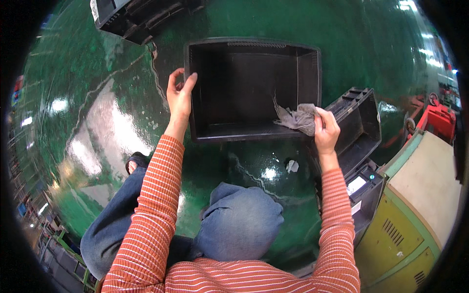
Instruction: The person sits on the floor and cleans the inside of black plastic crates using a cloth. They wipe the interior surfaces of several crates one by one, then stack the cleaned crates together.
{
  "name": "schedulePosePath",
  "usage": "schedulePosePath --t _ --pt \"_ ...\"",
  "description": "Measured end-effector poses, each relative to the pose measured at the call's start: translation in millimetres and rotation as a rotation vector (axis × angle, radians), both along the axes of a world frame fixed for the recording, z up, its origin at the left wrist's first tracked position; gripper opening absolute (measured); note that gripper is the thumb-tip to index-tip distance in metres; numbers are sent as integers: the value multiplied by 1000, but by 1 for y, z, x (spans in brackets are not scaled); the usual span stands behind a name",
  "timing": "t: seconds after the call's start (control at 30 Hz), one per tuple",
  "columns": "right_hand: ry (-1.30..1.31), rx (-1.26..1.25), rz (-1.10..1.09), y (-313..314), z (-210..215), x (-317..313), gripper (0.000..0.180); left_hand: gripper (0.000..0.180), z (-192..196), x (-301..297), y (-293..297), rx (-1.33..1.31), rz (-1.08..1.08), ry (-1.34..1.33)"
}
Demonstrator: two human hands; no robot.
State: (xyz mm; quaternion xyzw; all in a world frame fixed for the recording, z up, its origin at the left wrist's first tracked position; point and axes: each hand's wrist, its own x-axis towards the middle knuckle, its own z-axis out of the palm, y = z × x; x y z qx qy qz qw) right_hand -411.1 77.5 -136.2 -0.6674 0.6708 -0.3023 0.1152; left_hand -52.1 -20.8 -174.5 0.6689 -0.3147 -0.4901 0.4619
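A black rectangular plastic crate [254, 138] faces me with its open side, showing a dark, bare inside. At its left rim is my left hand [180, 93], thumb over the edge and fingers behind the outer wall, gripping it. My right hand [327, 131] pinches a crumpled grey rag [304, 119] at the crate's lower right corner. Part of the rag hangs loose into the crate, and the fingertips behind it are hidden.
Another black crate [373, 122] leans at the right, above a dark bin with white labels [359, 188]. A green-yellow metal cabinet [395, 239] stands beside them. More black crates [141, 22] lie at the upper left. A white scrap [292, 166] lies on the green floor [234, 171].
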Motion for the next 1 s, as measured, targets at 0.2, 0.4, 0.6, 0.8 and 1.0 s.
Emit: schedulePosePath --t 0.2,0.4,0.6,0.8,1.0 --pt "-119 -47 -59 49 -2 141 24 42 16 -3 6 58 -18 -24" --pt "-30 -37 289 38 -3 252 15 36 -2 -3 4 -45 -67 -55" --pt "130 17 26 36 9 157 9 34 -13 10 2 -144 -54 -89" --pt "271 129 -307 31 21 51 16 60 7 1 2 -95 -223 -599" --pt "-507 -292 -380 33 98 79 15 62 62 -65 10 -453 -570 -355"
